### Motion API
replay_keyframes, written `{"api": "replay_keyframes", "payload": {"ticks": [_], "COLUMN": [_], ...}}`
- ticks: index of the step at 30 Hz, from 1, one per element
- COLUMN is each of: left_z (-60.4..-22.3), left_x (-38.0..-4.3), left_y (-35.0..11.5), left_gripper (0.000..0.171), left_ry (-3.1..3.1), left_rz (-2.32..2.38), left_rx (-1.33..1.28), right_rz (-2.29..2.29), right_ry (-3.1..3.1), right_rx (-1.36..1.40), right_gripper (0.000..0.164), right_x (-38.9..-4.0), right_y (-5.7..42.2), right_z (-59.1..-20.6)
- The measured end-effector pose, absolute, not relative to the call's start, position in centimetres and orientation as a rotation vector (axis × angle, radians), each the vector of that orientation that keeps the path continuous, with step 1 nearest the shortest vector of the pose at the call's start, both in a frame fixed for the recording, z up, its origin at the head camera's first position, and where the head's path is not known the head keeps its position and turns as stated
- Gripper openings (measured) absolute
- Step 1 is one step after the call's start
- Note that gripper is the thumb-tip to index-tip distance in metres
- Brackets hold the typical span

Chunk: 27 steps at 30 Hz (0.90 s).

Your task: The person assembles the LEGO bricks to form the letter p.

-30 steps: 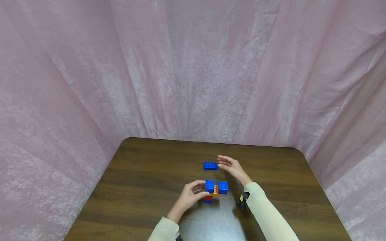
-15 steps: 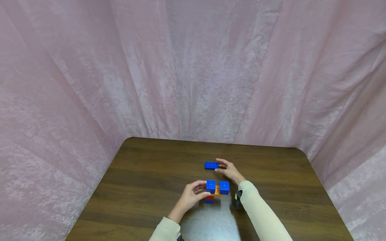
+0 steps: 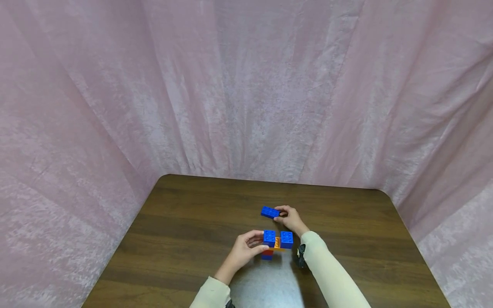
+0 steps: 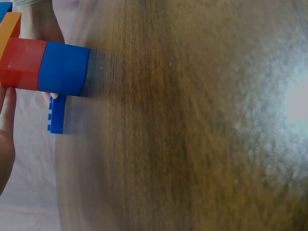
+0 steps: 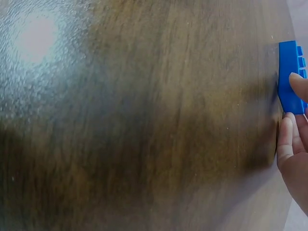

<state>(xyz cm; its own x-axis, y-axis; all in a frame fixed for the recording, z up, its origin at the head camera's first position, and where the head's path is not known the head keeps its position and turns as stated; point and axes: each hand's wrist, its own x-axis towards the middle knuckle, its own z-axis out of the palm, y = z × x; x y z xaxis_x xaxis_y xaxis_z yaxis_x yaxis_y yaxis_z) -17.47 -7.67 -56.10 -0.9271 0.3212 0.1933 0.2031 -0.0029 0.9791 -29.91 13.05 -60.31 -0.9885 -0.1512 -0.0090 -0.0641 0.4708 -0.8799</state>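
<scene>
A small tower of toy building blocks stands on the table: a blue block (image 4: pixel 64 70) at the bottom, a red block (image 4: pixel 23 64) above it, then an orange block (image 3: pixel 277 243) lying across. Two square blue blocks (image 3: pixel 286 239) sit on the orange one with a gap between them. My left hand (image 3: pixel 243 251) grips the tower from the left, thumb and fingers at the upper left blue block (image 3: pixel 269 237). Behind the tower, my right hand (image 3: pixel 291 219) pinches the right end of a long blue block (image 3: pixel 269 212), now slanted. Its studs face up.
The brown wooden table (image 3: pixel 185 239) has a bright glare patch in front of the tower. Pink curtains (image 3: pixel 246 94) hang behind the table's far edge and at both sides.
My right hand has come in to the long blue block, taken hold of its right end and turned it slightly. The left hand and the tower have stayed nearly still.
</scene>
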Motion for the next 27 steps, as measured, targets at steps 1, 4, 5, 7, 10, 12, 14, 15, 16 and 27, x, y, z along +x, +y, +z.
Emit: {"api": "replay_keyframes", "payload": {"ticks": [1,4,5,7,10,12,14,15,16,27], "left_z": [-56.1,-56.1,-56.1,-56.1,-56.1,-56.1,-56.1,-56.1,-56.1,-56.0], "left_x": [-17.5,-17.5,-17.5,-17.5,-17.5,-17.5,-17.5,-17.5,-17.5,-17.6], "left_y": [-7.7,-7.6,-7.6,-7.6,-7.6,-7.6,-7.6,-7.6,-7.6,-7.6], "left_gripper": [0.03,0.031,0.031,0.032,0.031,0.031,0.031,0.031,0.032,0.032], "left_ry": [2.157,2.163,2.163,2.156,2.156,2.153,2.15,2.148,2.144,2.169], "left_rz": [2.09,2.084,2.085,2.086,2.084,2.085,2.086,2.086,2.087,2.063], "left_rx": [0.575,0.574,0.573,0.566,0.56,0.55,0.54,0.54,0.538,0.572], "right_rz": [-1.57,-1.604,-1.611,-1.629,-1.659,-1.67,-1.684,-1.685,-1.689,-1.696], "right_ry": [2.62,2.605,2.603,2.585,2.547,2.521,2.5,2.497,2.49,2.439], "right_rx": [-0.192,-0.201,-0.207,-0.207,-0.196,-0.189,-0.189,-0.192,-0.194,-0.298], "right_gripper": [0.031,0.03,0.03,0.03,0.031,0.032,0.032,0.032,0.032,0.036], "right_x": [-29.9,-29.7,-29.7,-29.6,-29.5,-29.4,-29.4,-29.3,-29.3,-28.5], "right_y": [13.1,13.4,13.6,13.9,14.3,14.5,14.8,15.0,15.1,16.7], "right_z": [-60.3,-60.3,-60.3,-60.3,-60.1,-59.9,-59.7,-59.6,-59.4,-56.9]}}
